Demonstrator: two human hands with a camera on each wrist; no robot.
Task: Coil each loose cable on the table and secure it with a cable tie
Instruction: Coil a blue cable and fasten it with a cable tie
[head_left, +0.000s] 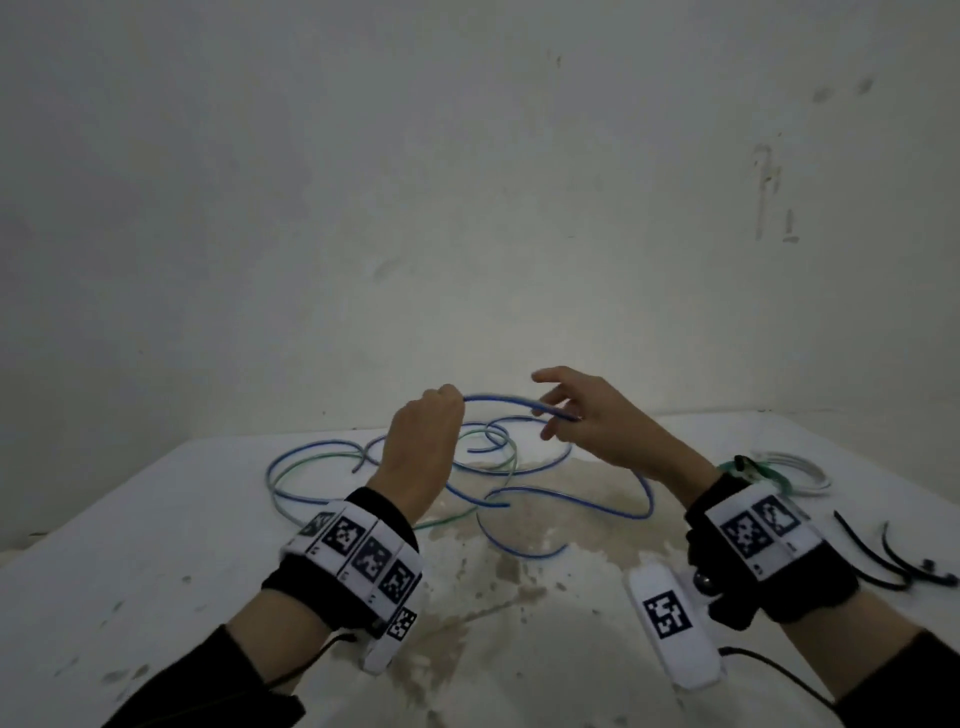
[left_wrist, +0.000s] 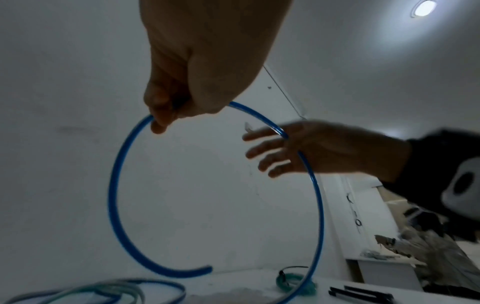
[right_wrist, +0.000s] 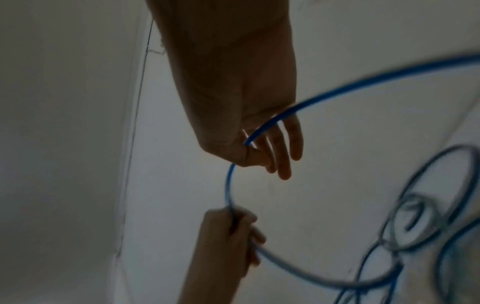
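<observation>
A blue cable (head_left: 498, 401) arches in the air between my two hands above the white table (head_left: 156, 545). My left hand (head_left: 434, 423) grips it in a fist; in the left wrist view the blue cable (left_wrist: 114, 185) curves down from my left hand (left_wrist: 166, 111) to a free end. My right hand (head_left: 563, 410) has straight, spread fingers, and the cable runs loosely between them; the right wrist view shows the same on my right hand (right_wrist: 262, 148). The rest of the blue cable, tangled with a green cable (head_left: 291, 467), lies on the table.
A coiled green cable (head_left: 748, 470) bound with a tie and a white coil (head_left: 795, 467) lie at the right. Loose black cable ties (head_left: 883, 561) lie near the right edge. A wall stands just behind the table.
</observation>
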